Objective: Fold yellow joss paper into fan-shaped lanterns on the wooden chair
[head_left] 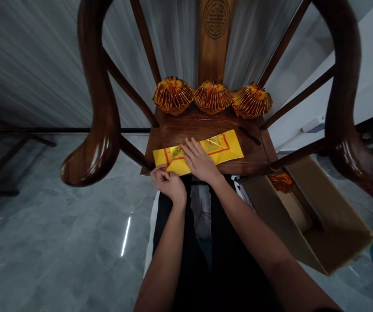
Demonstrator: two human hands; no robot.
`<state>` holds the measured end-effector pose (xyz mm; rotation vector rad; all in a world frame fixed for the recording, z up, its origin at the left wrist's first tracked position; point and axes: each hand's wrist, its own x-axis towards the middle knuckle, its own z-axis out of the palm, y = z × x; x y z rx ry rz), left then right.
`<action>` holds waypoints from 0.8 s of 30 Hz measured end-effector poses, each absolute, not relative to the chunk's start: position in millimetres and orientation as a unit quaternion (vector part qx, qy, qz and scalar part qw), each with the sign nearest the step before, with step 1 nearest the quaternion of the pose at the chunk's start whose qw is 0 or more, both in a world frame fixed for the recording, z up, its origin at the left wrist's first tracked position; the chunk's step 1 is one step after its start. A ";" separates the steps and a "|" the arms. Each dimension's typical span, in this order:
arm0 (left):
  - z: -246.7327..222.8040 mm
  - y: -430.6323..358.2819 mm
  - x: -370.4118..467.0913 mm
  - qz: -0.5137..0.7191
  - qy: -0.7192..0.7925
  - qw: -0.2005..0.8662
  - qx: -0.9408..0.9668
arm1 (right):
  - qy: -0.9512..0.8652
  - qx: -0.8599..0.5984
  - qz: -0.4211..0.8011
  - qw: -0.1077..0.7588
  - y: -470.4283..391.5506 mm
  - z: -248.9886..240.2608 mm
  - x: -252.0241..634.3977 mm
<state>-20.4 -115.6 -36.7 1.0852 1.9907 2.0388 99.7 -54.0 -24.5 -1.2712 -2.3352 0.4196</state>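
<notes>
Head view, yellow paper: rectangular yellow paper with red border lines and gold foil patches (pixel 227 151) is lying aslant across the brown polished wooden chair seat (pixel 202 125), centre of the frame; its lower left part is sitting close to the front edge.
Left hand (pixel 170 185): fingers are closing together on the paper's lower left corner, seemingly pinching it.
Right hand (pixel 202 164): fingers are extending, slightly apart, lying flat over the middle and gripping nothing.
Paper corner risk: pulling hard with the left hand against the right hand's pressure could be tearing or skewing the corner.
Foil risk: fingers dragging over the patches could be wrinkling them.
Seat edge risk: with so little wood beneath the near side, a crease could be bending crookedly or the paper slipping off.
Pleated bundles: three orange-gold pleated paper bundles (pixel 212 99) are standing side by side at the seat's back, upper centre; a careless forward push could be crushing their folds.
Dark stick: a thin dark stick (pixel 250 135) is lying just beside the paper's right end; sliding the paper right could be catching it.
</notes>
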 end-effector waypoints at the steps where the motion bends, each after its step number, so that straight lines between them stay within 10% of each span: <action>1: -31.9 -119.5 -21.9 0.664 0.652 0.042 0.363 | -0.853 -0.451 0.143 0.220 -54.6 -24.3 98.9; 16: -9.7 -87.0 -3.4 0.283 0.653 0.072 0.698 | -0.803 -0.387 0.294 0.346 -44.1 -46.4 113.0; 24: -18.5 -94.1 -4.3 0.235 0.657 0.034 0.715 | -0.626 -0.642 -0.032 0.442 -28.6 -27.6 183.3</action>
